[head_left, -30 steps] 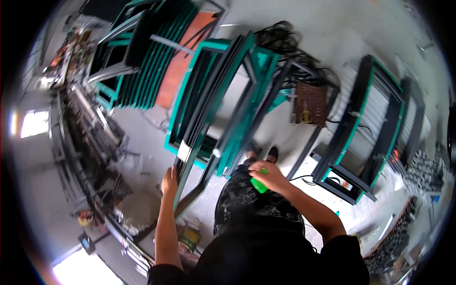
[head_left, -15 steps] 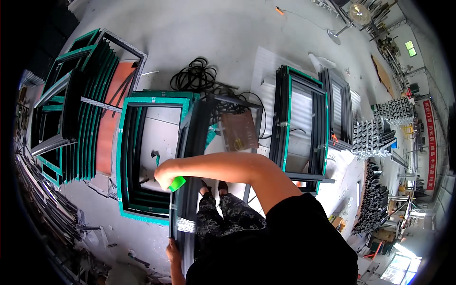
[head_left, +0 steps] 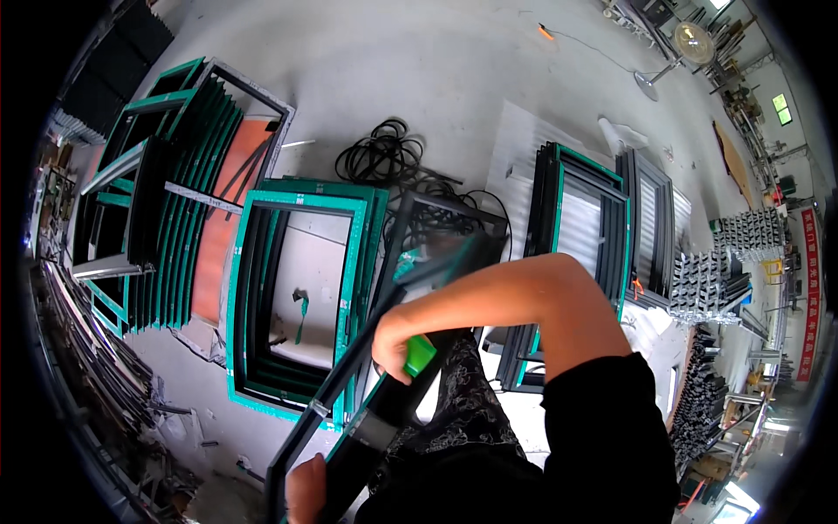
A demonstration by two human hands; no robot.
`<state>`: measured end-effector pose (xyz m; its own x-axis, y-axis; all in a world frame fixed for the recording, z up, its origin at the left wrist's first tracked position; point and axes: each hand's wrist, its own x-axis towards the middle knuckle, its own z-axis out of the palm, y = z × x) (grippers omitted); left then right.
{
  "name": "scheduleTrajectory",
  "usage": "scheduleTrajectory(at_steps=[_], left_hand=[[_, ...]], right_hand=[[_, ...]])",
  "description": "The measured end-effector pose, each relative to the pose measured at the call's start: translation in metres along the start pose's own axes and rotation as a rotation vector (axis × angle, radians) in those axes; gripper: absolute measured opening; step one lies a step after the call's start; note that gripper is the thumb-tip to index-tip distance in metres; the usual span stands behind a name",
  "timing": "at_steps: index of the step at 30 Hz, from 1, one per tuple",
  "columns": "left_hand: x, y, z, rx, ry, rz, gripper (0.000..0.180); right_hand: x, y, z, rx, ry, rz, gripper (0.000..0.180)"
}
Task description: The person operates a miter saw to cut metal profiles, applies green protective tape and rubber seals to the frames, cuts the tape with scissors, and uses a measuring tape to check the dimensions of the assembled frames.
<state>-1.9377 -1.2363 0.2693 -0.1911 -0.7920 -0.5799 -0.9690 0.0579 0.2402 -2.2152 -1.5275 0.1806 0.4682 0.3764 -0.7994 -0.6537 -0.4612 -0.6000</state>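
A dark window frame (head_left: 325, 397) hangs tilted in front of me, its near end low on the left and its far end up to the right. My left hand (head_left: 305, 491) grips its near end. Across the middle of the frame, my right hand (head_left: 393, 348) is closed on it with the arm bent over from the right. Tucked against this palm is a bright green piece (head_left: 421, 356) whose kind I cannot make out. Just left of my hands leans a stack of green-edged window frames (head_left: 237, 310). The frame's far end is blurred.
More green-edged frames (head_left: 175, 188) stand at the left, and others (head_left: 621, 253) at the right. Black coiled strapping (head_left: 377, 155) lies beyond my hands. A standing fan (head_left: 692, 42) is at the far right, above stacked metal profiles (head_left: 705, 293).
The dark frame has swung away from the green-edged stack, its far end turning rightward. My right hand moved right and slightly nearer with the green piece; my left hand moved slightly left and nearer.
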Motion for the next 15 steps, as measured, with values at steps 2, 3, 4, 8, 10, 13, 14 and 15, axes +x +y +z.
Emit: scheduleTrajectory(at_steps=[2, 3, 4, 8, 10, 13, 14, 15], left_hand=[[0.004, 0.026, -0.054, 0.177, -0.117, 0.155, 0.046], [0.016, 0.073, -0.106, 0.151, -0.206, 0.129, 0.044], [0.026, 0.079, -0.116, 0.135, -0.111, 0.276, 0.046], [0.086, 0.222, -0.232, -0.023, -0.226, 0.177, 0.038], [0.123, 0.284, -0.256, 0.058, -0.235, 0.276, 0.043], [0.193, 0.409, -0.270, 0.264, -0.276, 0.417, 0.038], [0.215, 0.452, -0.273, 0.307, -0.297, 0.494, 0.040], [0.236, 0.497, -0.268, 0.341, -0.319, 0.579, 0.042]], right_hand=[[-0.094, 0.004, 0.027, 0.158, 0.019, -0.015, 0.043], [-0.122, 0.012, 0.043, 0.151, -0.023, -0.043, 0.040], [-0.153, 0.025, 0.063, 0.167, 0.005, -0.056, 0.040], [-0.277, 0.067, 0.158, 0.105, 0.275, -0.178, 0.046], [-0.336, 0.095, 0.229, 0.150, 0.468, -0.167, 0.046], [-0.393, 0.122, 0.346, 0.422, 0.672, 0.076, 0.051], [-0.406, 0.126, 0.379, 0.531, 0.723, 0.135, 0.054], [-0.415, 0.130, 0.415, 0.648, 0.764, 0.203, 0.056]])
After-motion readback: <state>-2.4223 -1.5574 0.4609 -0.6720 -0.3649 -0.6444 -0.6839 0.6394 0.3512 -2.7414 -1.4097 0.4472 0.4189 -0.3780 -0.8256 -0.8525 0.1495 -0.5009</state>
